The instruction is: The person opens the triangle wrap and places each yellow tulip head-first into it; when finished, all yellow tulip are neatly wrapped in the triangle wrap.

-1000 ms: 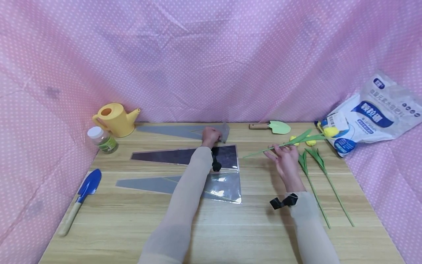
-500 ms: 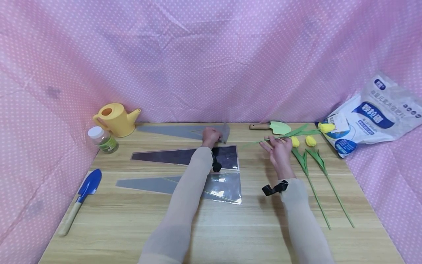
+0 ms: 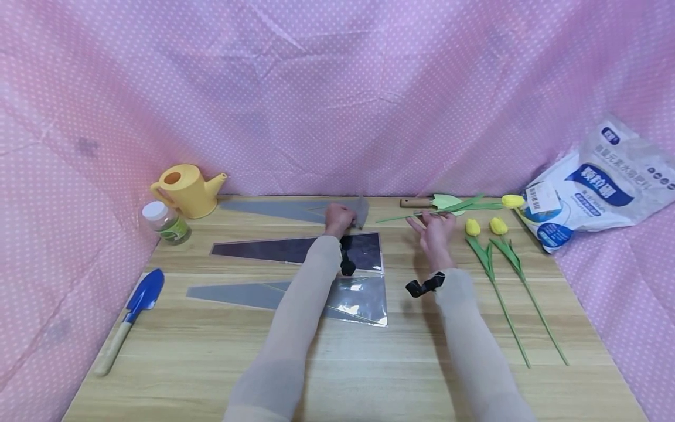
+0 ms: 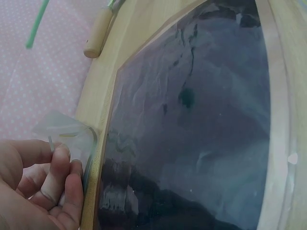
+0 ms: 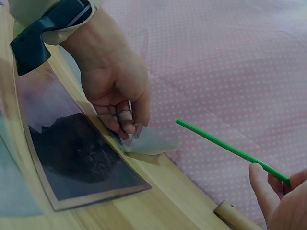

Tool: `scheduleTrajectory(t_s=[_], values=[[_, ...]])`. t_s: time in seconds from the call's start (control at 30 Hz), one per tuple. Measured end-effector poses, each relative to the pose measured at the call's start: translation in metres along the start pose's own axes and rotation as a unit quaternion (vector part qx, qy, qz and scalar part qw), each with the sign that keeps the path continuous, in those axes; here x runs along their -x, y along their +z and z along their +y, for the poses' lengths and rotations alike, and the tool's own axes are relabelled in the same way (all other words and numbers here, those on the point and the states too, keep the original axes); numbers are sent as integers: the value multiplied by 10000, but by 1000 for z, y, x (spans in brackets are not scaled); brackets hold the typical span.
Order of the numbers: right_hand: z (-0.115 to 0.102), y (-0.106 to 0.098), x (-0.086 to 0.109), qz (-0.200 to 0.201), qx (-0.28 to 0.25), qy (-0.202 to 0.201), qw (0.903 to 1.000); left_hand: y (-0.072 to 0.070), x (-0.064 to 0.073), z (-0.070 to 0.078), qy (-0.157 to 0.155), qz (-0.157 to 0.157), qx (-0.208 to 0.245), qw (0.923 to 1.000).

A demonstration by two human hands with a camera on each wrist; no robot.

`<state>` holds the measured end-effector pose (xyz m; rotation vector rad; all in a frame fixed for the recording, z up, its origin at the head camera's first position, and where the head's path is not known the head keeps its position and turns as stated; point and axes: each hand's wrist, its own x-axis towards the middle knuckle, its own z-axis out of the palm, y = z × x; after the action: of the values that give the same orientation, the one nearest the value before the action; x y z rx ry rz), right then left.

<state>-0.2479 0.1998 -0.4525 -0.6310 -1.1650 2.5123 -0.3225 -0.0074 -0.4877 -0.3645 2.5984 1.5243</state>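
Observation:
Three long tapered flower sleeves lie flat, wide ends to the right: a grey one at the back [image 3: 258, 207], a dark one [image 3: 263, 249] in the middle and a grey one in front [image 3: 232, 293]. My left hand [image 3: 338, 220] pinches the wide end of the back sleeve, whose clear film [image 4: 72, 125] stands lifted beyond the fingertips. A yellow tulip [image 3: 512, 201] with green leaves is held sideways by its stem in my right hand [image 3: 436, 234]. Its bare stem end [image 5: 211, 141] points left, apart from the raised film.
Two more yellow tulips [image 3: 472, 227] [image 3: 498, 226] lie at the right, before a white printed bag [image 3: 596, 187]. Behind the held tulip lies a small green trowel [image 3: 416, 203]. At the left are a yellow watering can [image 3: 192, 193], a lidded jar [image 3: 171, 228] and a blue trowel [image 3: 145, 291].
My right hand has carried the tulip leftward and away from me, its stem end now closer to the back sleeve. The left hand has stayed in place, pinching the film.

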Motion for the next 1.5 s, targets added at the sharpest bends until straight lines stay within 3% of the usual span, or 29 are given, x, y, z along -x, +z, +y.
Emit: scheduleTrajectory(t_s=[0.27,0.7,1.17,1.5], values=[[8,14,-10,218,-130,252,9994,-1,3,2,-100,18,-162,9998],[22,33,-18,396,120,91,9991,-1,11,1,-189,-27,-32,9998],[38,43,-24,503,590,-641,9949,-1,17,6,43,31,-114,9999],[44,46,-25,332,1146,-737,9901,5,19,7,382,212,-294,9986]])
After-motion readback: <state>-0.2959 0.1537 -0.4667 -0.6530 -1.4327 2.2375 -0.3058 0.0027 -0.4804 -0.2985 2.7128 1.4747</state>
